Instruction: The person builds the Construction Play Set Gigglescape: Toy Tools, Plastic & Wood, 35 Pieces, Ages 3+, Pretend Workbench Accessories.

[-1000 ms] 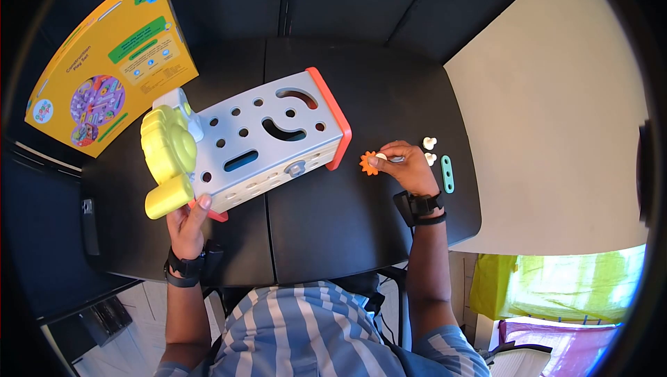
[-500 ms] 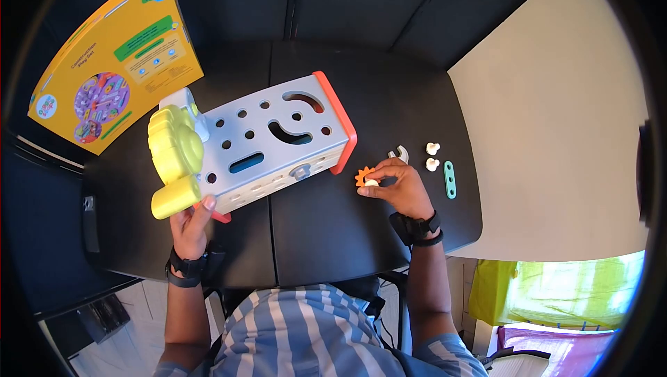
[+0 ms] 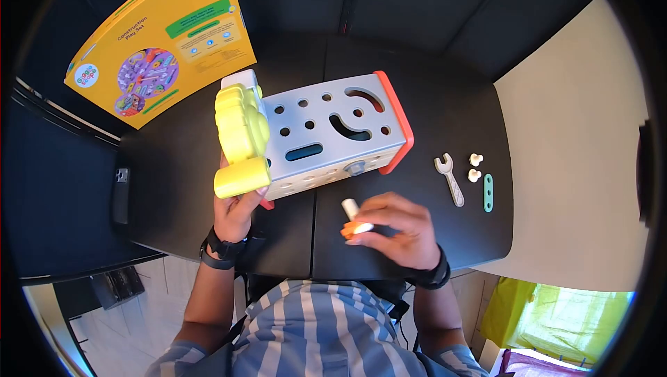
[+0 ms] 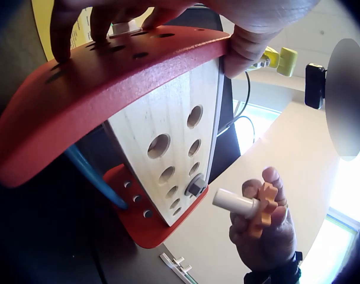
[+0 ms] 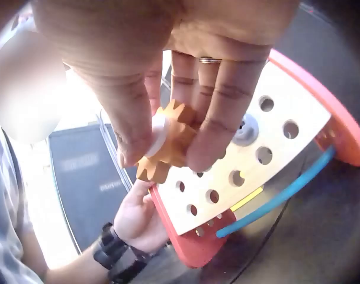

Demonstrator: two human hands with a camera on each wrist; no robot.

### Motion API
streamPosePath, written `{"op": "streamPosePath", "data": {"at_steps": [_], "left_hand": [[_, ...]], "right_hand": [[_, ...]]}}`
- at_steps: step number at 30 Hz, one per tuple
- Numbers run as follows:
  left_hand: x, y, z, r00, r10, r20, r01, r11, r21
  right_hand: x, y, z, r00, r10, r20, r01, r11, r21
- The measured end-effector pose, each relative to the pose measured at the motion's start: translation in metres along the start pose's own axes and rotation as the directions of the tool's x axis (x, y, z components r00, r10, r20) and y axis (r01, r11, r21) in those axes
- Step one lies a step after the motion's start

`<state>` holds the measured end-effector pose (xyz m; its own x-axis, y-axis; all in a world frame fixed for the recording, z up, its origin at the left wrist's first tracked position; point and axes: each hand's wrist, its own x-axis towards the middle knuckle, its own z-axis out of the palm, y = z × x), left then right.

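My right hand [image 3: 399, 230] pinches an orange gear [image 4: 264, 210] with a white bolt [image 4: 234, 202] through it, its shank pointing at the toy box. In the right wrist view thumb and fingers hold the gear [image 5: 171, 142] by its edges, beside the box's holed wooden side [image 5: 251, 160]. My left hand [image 3: 235, 216] grips the near left end of the grey-topped box [image 3: 319, 134], fingers over its red end panel [image 4: 121, 77] in the left wrist view. A grey bolt head [image 3: 355, 168] sits on the wooden side. Yellow parts [image 3: 241, 123] are at the box's left end.
Right of the box on the black table [image 3: 451, 113] lie a grey wrench [image 3: 450, 181], two white bolts [image 3: 475, 160] and a green holed strip [image 3: 488, 193]. A yellow carton [image 3: 156, 44] stands at the back left. A blue curved piece [image 5: 286, 192] shows under the box.
My right hand has lifted the gear and bolt off the table and brought them nearer my body, the shank now facing the box. The wrench is uncovered. My left hand keeps its grip.
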<state>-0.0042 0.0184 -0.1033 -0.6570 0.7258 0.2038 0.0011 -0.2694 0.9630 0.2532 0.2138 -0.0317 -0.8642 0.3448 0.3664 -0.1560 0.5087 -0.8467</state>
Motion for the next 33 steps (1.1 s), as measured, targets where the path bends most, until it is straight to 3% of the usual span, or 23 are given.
{"op": "streamPosePath", "data": {"at_steps": [4,8,10,11,13,15,16,20,22,24,25,27,33], "left_hand": [[-0.002,-0.017,-0.014,1.000,-0.001,0.025,-0.001,0.995,0.096],[-0.003,-0.016,-0.010,1.000,-0.011,-0.005,0.011,0.997,0.077],[-0.004,-0.008,-0.005,0.998,-0.070,-0.004,0.070,0.995,-0.075],[-0.003,-0.006,-0.006,0.998,-0.067,-0.012,0.066,0.995,-0.077],[-0.002,-0.003,-0.009,0.968,-0.249,0.036,0.250,0.968,-0.033],[-0.005,-0.018,-0.018,0.972,-0.234,0.018,0.234,0.972,0.005],[-0.005,-0.018,-0.018,0.974,-0.224,0.009,0.224,0.973,0.049],[-0.004,-0.014,-0.016,0.982,-0.188,0.019,0.186,0.979,0.087],[-0.001,-0.017,-0.012,0.998,0.046,-0.043,-0.046,0.999,0.011],[0.003,-0.007,-0.010,1.000,0.009,0.005,-0.010,1.000,0.020],[0.004,-0.001,-0.009,0.998,-0.029,0.061,0.027,0.999,0.031],[0.004,-0.001,-0.009,0.998,-0.028,0.061,0.025,0.999,0.035],[0.002,-0.002,-0.008,0.997,-0.049,0.061,0.048,0.999,0.021]], "right_hand": [[0.025,-0.001,0.025,0.992,-0.115,0.040,0.120,0.984,-0.132],[0.042,0.007,0.038,0.977,-0.212,0.025,0.213,0.960,-0.183],[0.048,0.008,0.038,0.978,-0.201,0.054,0.208,0.962,-0.177],[0.050,0.010,0.038,0.974,-0.218,0.067,0.227,0.956,-0.188],[0.054,0.010,0.040,0.967,-0.239,0.088,0.252,0.947,-0.199],[0.056,0.007,0.044,0.956,-0.278,0.095,0.292,0.870,-0.396],[0.058,0.007,0.044,0.954,-0.281,0.104,0.299,0.870,-0.392],[0.060,-0.003,0.044,0.971,-0.222,0.084,0.226,0.759,-0.611],[0.064,-0.011,0.043,0.978,-0.195,0.080,0.197,0.715,-0.671],[0.070,-0.014,0.041,0.980,-0.181,0.078,0.177,0.633,-0.753],[0.072,-0.014,0.040,0.980,-0.181,0.081,0.179,0.634,-0.752],[0.075,-0.013,0.037,0.976,-0.131,0.174,0.217,0.626,-0.749],[0.088,-0.025,0.037,0.969,-0.059,0.238,0.223,0.618,-0.754]]}}
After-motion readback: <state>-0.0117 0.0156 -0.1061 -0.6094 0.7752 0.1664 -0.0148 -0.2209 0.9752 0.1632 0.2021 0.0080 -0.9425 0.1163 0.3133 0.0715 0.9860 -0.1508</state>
